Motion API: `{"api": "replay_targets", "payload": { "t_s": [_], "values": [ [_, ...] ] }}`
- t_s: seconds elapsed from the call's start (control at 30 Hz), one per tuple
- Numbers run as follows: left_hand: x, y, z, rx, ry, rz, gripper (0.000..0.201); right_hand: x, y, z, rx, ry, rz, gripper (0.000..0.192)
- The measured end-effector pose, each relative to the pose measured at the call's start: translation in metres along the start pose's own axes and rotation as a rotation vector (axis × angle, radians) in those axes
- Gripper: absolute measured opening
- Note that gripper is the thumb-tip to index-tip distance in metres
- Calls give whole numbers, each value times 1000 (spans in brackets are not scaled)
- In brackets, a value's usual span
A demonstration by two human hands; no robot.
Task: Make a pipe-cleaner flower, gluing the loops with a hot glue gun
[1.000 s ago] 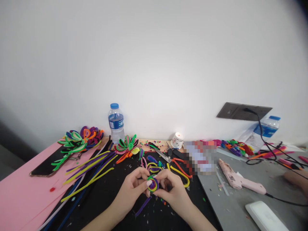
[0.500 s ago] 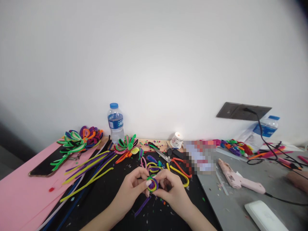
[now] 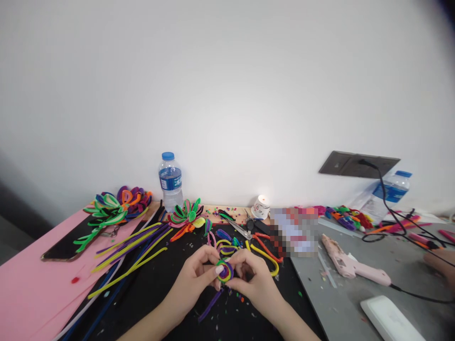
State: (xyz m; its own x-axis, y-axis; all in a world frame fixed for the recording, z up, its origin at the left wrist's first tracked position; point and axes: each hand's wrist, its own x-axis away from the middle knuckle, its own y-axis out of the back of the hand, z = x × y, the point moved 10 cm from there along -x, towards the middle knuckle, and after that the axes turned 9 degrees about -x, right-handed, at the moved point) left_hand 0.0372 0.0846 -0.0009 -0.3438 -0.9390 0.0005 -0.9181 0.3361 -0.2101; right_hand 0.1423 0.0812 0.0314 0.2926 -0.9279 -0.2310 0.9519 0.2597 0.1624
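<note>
Between my two hands is a small coil of pipe cleaners (image 3: 226, 273), with purple, yellow and green rings. My left hand (image 3: 199, 273) pinches its left side, the thumb lying on its face. From the right, my right hand (image 3: 250, 274) grips the edge with bent fingers. A purple pipe cleaner (image 3: 210, 305) extends below the coil over the black mat (image 3: 152, 308); whether it joins the coil is hidden. Just beyond my fingers lie looped pipe cleaners (image 3: 224, 235) in purple, yellow and pink. Scissors (image 3: 240, 229) rest behind them.
Pipe cleaner flowers (image 3: 186, 215) and a water bottle (image 3: 171, 182) stand at the back left, near loose yellow and purple stems (image 3: 131, 265). A paper cup (image 3: 261, 207) sits by the wall. Rightward are a pink glue gun (image 3: 355, 265), a white case (image 3: 389, 317) and another person's hand (image 3: 441, 265).
Both hands keep nearly the same grip on the coil. The view has shifted very slightly, and the other person's hand at the right edge shows a little differently.
</note>
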Motion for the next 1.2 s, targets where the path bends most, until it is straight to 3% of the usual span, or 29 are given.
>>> {"api": "replay_targets", "payload": {
  "t_s": [1.2],
  "values": [
    [1,3,9,29,78,-21,20,-3,-1,-3,-14,-41,45,24]
  ]
}}
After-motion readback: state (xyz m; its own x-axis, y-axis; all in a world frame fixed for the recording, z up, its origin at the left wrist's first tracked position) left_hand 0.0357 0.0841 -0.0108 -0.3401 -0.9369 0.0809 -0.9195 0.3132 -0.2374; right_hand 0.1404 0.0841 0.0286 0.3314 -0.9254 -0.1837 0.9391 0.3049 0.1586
